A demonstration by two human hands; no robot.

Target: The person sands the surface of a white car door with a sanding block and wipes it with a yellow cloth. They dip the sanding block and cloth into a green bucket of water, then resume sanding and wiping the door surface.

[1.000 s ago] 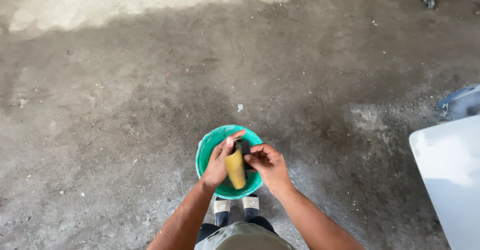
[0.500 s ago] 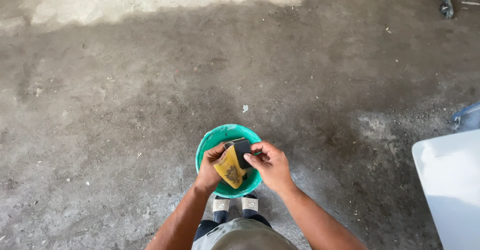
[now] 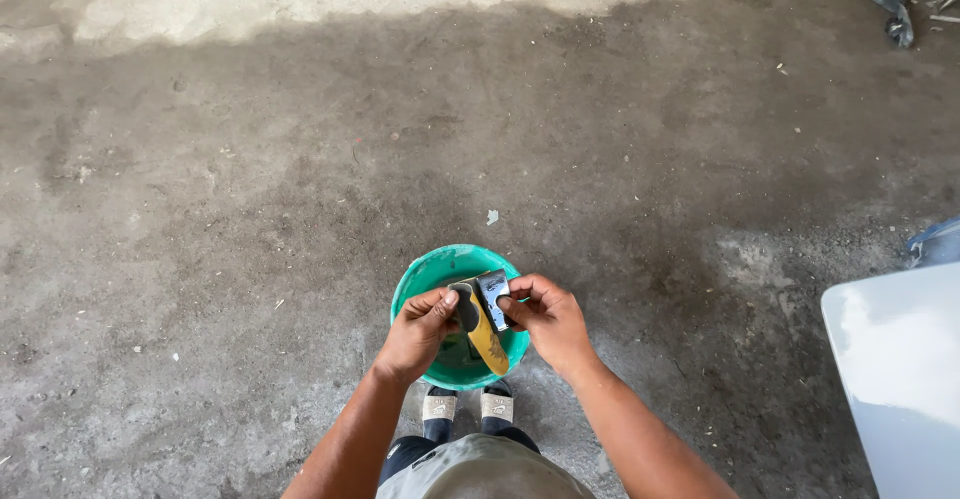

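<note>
Floor (image 3: 250, 209): bare grey concrete, stained and gritty; a paler band runs along the far edge.
White panel (image 3: 895, 379): flat, glossy, at the person's right, well apart from the hands.
Bucket (image 3: 425, 279): green, round, on the floor just ahead of the person's feet, directly under both hands.
Sandals (image 3: 465, 404): pale straps over dark socks, toes near the bucket's near rim.
Left hand (image 3: 415, 334): closed, thumb and fingers pinching the dark upper end of the sponge.
Right hand (image 3: 550, 319): closed, fingertips gripping the small grey block.
Sponge (image 3: 485, 334): yellow, dark-backed, held over the bucket between the hands, tilted with its lower tip toward the person.
Grey block (image 3: 493, 287): small, rectangular, pressed against the sponge's upper end.
Debris (image 3: 492, 216): pale chip on the floor beyond the bucket.
</note>
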